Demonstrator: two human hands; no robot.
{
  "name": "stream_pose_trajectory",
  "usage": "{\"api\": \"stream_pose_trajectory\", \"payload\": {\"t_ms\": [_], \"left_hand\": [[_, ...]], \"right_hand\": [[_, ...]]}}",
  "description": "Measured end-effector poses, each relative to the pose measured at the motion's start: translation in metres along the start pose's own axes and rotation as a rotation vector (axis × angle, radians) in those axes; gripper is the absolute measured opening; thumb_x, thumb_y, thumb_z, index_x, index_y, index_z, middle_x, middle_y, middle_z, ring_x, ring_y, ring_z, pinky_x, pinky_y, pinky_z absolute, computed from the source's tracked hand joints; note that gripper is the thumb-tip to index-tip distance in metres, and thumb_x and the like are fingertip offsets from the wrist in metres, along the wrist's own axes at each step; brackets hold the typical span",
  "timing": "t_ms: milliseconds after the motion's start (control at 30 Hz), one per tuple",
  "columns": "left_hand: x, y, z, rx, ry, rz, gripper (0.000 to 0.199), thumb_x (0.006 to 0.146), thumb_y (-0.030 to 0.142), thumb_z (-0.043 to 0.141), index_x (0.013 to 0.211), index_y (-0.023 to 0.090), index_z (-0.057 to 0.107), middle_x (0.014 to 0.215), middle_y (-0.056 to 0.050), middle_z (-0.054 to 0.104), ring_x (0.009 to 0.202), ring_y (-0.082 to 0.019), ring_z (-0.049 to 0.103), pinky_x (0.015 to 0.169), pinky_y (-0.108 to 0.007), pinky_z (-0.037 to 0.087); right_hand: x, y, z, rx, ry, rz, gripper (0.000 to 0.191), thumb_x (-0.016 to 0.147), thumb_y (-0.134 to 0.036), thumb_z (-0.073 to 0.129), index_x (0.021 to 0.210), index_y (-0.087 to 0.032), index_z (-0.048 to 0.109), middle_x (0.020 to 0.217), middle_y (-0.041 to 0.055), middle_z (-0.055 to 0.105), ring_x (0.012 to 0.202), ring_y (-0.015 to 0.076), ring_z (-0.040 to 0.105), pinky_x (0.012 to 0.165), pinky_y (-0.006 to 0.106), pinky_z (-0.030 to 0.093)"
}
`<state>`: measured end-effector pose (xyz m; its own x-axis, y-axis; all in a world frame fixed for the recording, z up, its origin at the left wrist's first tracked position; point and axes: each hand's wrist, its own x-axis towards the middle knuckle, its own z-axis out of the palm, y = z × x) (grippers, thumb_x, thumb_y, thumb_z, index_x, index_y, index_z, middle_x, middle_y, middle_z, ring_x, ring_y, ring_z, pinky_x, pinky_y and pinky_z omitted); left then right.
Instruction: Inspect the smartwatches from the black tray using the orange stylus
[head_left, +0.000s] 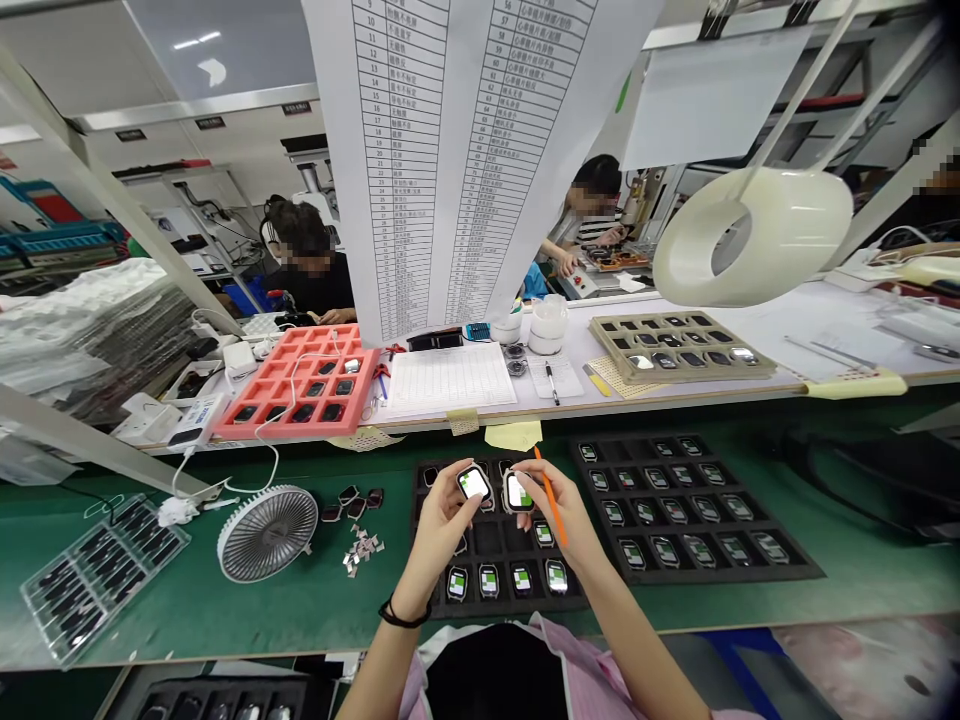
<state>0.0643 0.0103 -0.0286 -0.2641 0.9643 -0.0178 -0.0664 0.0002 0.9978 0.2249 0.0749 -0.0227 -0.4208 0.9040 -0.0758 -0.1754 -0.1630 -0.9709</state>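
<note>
My left hand (444,515) is closed on a watch (473,484) with a lit white and green screen, thumb on its lower edge. Beside it, my right hand (566,510) grips a second lit watch (518,491) and also has an orange stick (551,497) between its fingers. Both hands are over a black foam tray (502,552), whose front row has several lit watches (489,581). The two held watches are close together but apart. A black band is round my left wrist.
Another black tray (694,510) of watches lies right. Left are loose watch parts (355,503), small silvery pieces (363,549), a fan (268,533) and a clear tray (105,575). A shelf holds a pink tray (300,385); a tape roll (754,237) hangs upper right. Two people sit beyond.
</note>
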Motion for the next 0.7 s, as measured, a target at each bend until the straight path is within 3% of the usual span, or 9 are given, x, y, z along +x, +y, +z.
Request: {"api": "stream_pose_trajectory", "payload": {"t_ms": [167,367,567,700], "left_hand": [[-0.003,0.011,-0.001,0.091,0.066,-0.041,0.041,0.083,0.052,0.058,0.105,0.018,0.061,0.074,-0.001,0.055,0.054,-0.009,0.047,0.046,-0.02,0.04],[-0.004,0.012,-0.001,0.094,0.066,-0.062,0.042,0.084,0.056,0.053,0.1,0.019,0.063,0.075,-0.002,0.058,0.052,-0.01,0.05,0.044,-0.021,0.041],[-0.005,0.015,0.001,0.048,0.043,-0.086,0.037,0.081,0.053,0.059,0.09,0.018,0.06,0.07,0.0,0.057,0.058,-0.012,0.052,0.047,-0.02,0.041],[-0.004,0.007,-0.001,0.091,-0.012,-0.031,0.038,0.083,0.049,0.06,0.104,0.018,0.06,0.075,-0.001,0.058,0.056,-0.01,0.049,0.046,-0.019,0.038]], "right_hand": [[-0.001,-0.002,0.001,-0.029,-0.021,0.01,0.032,0.077,-0.049,0.068,0.092,-0.021,0.062,0.091,0.0022,0.06,0.042,0.0087,0.057,0.041,0.026,0.048],[-0.003,-0.004,-0.001,-0.107,-0.127,0.003,0.04,0.075,-0.042,0.071,0.109,-0.023,0.059,0.07,-0.0016,0.059,0.057,0.0159,0.062,0.05,0.029,0.052],[-0.002,-0.001,-0.002,-0.119,-0.158,0.003,0.04,0.075,-0.04,0.072,0.109,-0.024,0.059,0.081,0.0009,0.062,0.061,0.0151,0.063,0.051,0.027,0.052],[-0.001,-0.002,0.0,-0.079,-0.064,0.023,0.034,0.078,-0.05,0.065,0.097,-0.022,0.063,0.094,0.0035,0.062,0.048,0.0101,0.058,0.045,0.026,0.048]]}}
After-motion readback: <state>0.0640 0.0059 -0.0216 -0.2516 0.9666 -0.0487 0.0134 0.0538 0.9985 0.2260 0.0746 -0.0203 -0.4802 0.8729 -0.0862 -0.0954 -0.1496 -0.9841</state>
